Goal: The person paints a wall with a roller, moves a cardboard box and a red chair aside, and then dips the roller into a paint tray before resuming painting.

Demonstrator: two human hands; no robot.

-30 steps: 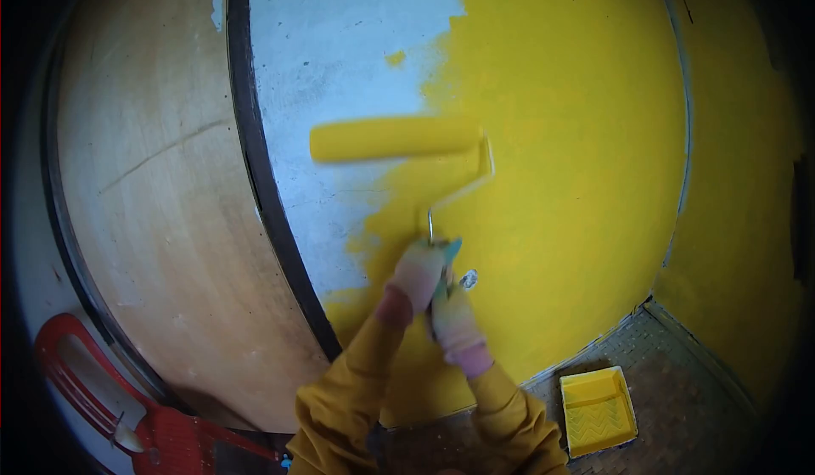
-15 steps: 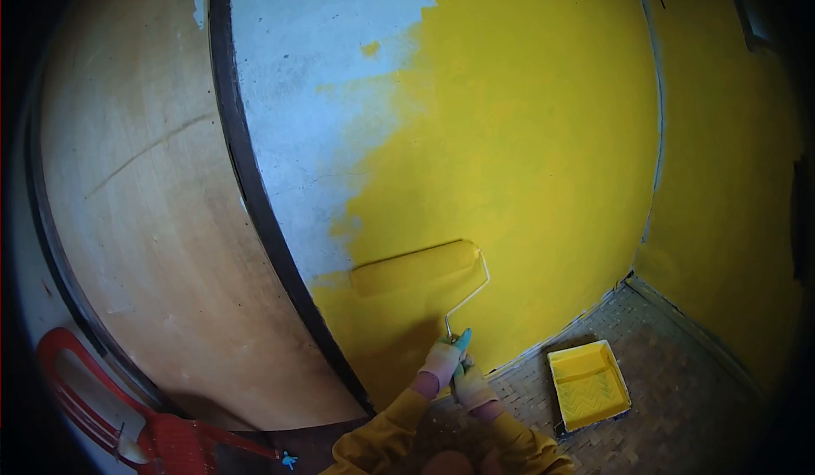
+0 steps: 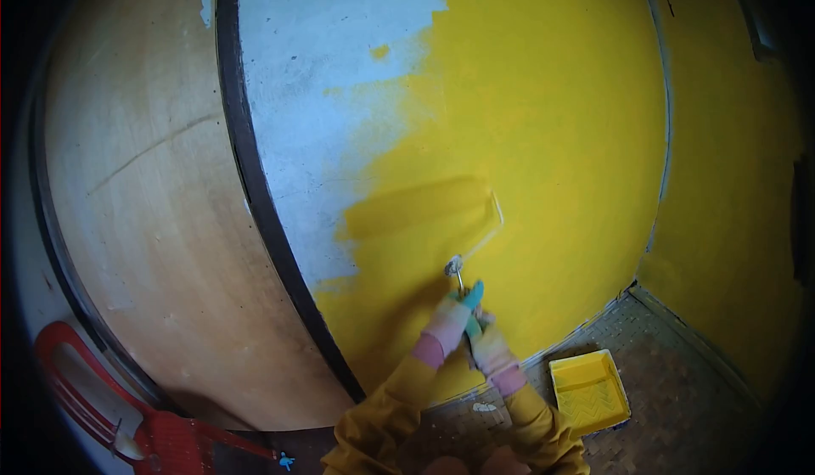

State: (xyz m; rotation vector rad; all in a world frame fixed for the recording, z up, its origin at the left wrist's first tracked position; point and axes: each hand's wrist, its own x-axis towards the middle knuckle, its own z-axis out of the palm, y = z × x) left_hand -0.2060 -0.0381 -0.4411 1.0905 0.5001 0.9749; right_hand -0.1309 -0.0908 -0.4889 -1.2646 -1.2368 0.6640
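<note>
A paint roller (image 3: 416, 207), its sleeve coated in yellow and slightly blurred, lies against the wall (image 3: 543, 127) at the border between yellow paint and pale blue. From its right end a bent wire frame runs down to the handle. Both my hands wear pastel gloves with pink cuffs. My left hand (image 3: 448, 322) is closed round the upper handle, its teal thumb pointing up. Just below and to the right, my right hand (image 3: 491, 349) is closed on the lower handle, most of which the gloves hide.
A yellow paint tray (image 3: 590, 390) sits on the woven floor at right. Left of the dark wooden post (image 3: 246, 148) stands a plywood panel (image 3: 161, 186). A red plastic chair (image 3: 174, 441) is at lower left. The wall corner lies to the right.
The roller has moved up the wall, and both my hands have risen with it. Yellow now covers more of the pale blue beside the roller. The view has shifted slightly.
</note>
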